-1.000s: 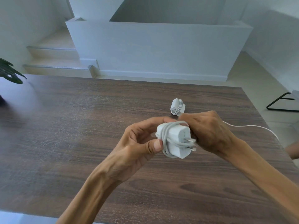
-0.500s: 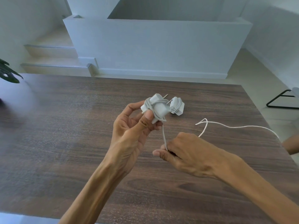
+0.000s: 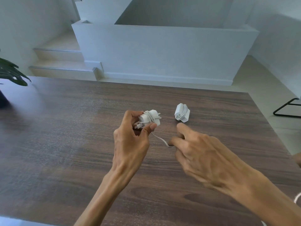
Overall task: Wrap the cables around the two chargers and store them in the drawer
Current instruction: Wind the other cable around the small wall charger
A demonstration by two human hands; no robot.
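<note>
Since a moment ago, the right hand (image 3: 200, 154) has drawn closer to the left hand (image 3: 130, 137), leaving less loose cable (image 3: 160, 139) between them. Fingers of the left hand curl around a white charger (image 3: 150, 119) just above the dark wooden counter (image 3: 65, 136); the right hand pinches the cable with its forefinger stretched out. Beyond that forefinger, a second charger (image 3: 182, 113) lies on the counter, apart from both hands, neatly wound. Dark plant leaves (image 3: 11, 74) show at far left. Cable loops cross the held charger untidily.
</note>
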